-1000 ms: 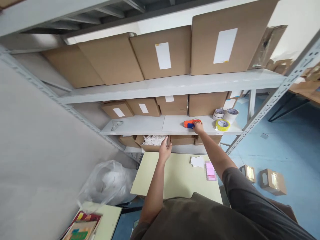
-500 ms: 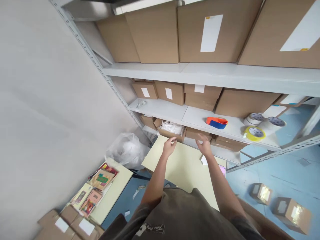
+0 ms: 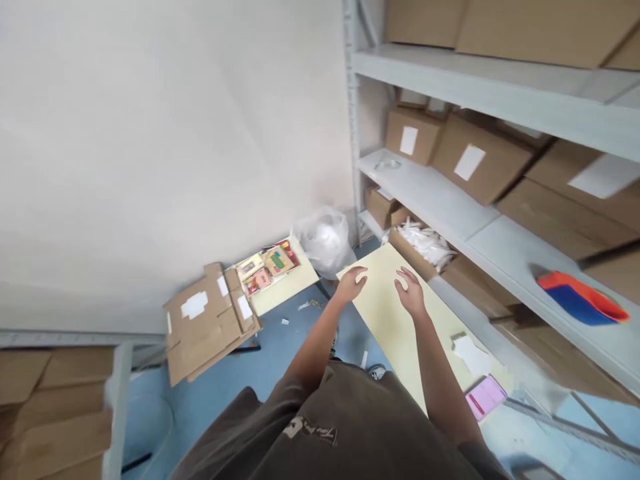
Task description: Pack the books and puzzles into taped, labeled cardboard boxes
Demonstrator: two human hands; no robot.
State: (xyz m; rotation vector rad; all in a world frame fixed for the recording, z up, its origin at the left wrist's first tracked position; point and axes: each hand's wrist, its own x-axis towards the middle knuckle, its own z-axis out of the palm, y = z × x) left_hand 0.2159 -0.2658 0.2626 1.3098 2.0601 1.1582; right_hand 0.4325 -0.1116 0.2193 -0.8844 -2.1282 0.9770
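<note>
Over the pale yellow table (image 3: 387, 300), my left hand (image 3: 351, 285) hovers near its left edge with fingers curved and apart, holding nothing. Across from it, my right hand (image 3: 410, 291) is also open, its thumb apart from the fingers and nothing between them. An open carton (image 3: 413, 255) full of white strips (image 3: 425, 243) sits on the low shelf just beyond my hands. White paper pieces (image 3: 471, 355) and a phone with a pink screen (image 3: 486, 398) lie on the table beside my right forearm.
Metal shelving (image 3: 480, 207) with several cardboard boxes stands on the right, bearing an orange and blue band (image 3: 583, 298). Left of the table are a clear plastic bag (image 3: 326, 240), a small table with booklets (image 3: 273, 265) and flattened cardboard (image 3: 203, 320). Another loaded rack (image 3: 117, 407) stands at lower left.
My view has swung left, bringing the flattened cardboard and the left rack into sight. Both hands remain empty and raised over the table, and the phone now shows fully.
</note>
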